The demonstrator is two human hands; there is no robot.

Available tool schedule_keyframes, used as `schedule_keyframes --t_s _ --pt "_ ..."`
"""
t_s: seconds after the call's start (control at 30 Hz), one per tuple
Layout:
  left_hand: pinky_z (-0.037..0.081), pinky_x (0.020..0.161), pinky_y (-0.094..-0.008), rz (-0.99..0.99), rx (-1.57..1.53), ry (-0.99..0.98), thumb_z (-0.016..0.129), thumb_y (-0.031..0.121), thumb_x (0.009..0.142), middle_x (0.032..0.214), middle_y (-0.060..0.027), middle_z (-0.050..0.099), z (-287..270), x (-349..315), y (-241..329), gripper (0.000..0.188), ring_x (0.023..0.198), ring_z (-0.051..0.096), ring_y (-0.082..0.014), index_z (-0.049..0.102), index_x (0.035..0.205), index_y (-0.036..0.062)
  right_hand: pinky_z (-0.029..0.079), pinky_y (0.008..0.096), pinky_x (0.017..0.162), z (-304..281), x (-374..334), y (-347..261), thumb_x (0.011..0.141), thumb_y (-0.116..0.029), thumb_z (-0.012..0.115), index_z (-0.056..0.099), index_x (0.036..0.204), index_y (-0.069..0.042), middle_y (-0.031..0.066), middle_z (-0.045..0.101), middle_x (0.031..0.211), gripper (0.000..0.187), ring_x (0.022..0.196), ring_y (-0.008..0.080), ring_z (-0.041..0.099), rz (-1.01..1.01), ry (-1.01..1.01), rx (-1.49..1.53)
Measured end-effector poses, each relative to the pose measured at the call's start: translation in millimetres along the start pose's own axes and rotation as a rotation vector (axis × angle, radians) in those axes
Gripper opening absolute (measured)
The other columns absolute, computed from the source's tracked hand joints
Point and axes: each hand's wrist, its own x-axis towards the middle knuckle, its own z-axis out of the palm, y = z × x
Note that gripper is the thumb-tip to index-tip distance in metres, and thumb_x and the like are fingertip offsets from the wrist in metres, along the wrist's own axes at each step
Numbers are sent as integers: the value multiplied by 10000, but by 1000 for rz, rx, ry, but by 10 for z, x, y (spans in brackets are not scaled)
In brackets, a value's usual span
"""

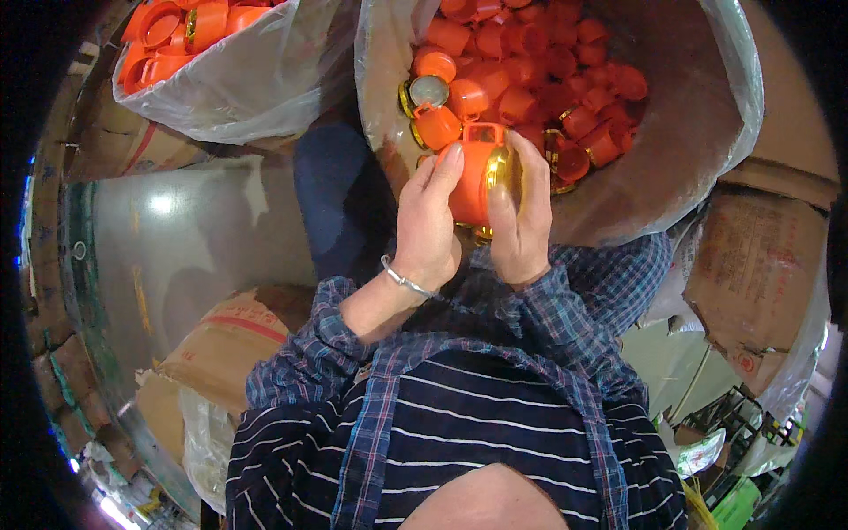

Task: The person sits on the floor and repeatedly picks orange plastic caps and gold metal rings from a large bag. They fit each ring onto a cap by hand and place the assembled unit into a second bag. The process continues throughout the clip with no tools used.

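Note:
Both hands hold one orange plastic cap (473, 168) with a small handle on top, just above my chest. My left hand (428, 221) grips its left side, fingers pointing up; a silver bangle sits on that wrist. On the cap's right side my right hand (521, 216) presses a shiny gold metal lid (500, 170). Behind the hands a large bag lined with clear plastic (707, 132) holds several loose orange caps (530, 62) and a few gold-rimmed lids (427, 91).
A second clear plastic bag (256, 79) of orange caps stands at the upper left. Cardboard boxes sit at the lower left (230, 331) and right (760, 256). A grey floor (177, 256) shows on the left. Clutter fills the lower right corner.

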Motion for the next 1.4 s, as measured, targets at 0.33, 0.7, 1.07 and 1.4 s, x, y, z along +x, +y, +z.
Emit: schedule_keyframes --t_s 0.33,0.7,1.07,1.4 --pt "490 897 -285 188 158 13 546 230 1026 1107 -61 644 -16 -92 -128 281 984 614 -132 595 1171 -5 369 469 1068 113 -138 180 925 -416 549 400 1412 49 273 463 1351 690 1223 431 476 -164 38 -33" --pt "484 947 -288 -330 192 -401 639 219 969 1135 -65 642 -189 201 77 320 1070 606 -137 609 1184 -16 460 321 965 -269 11 256 953 -342 620 541 1297 0 103 635 1163 491 1068 184 601 716 -186 783" --pt "507 919 -373 260 1172 -377 868 208 637 1099 -154 633 -66 -83 40 745 1030 636 -252 489 1251 21 457 319 950 -397 69 169 937 -170 599 582 1255 8 137 626 1144 365 1070 217 600 158 -128 249" --pt "520 857 -436 170 1312 -491 803 272 615 1012 -223 638 55 -69 98 657 964 644 -384 509 1123 -23 501 293 786 -318 -33 161 978 -205 522 675 996 54 114 687 896 301 836 150 619 321 -84 372"
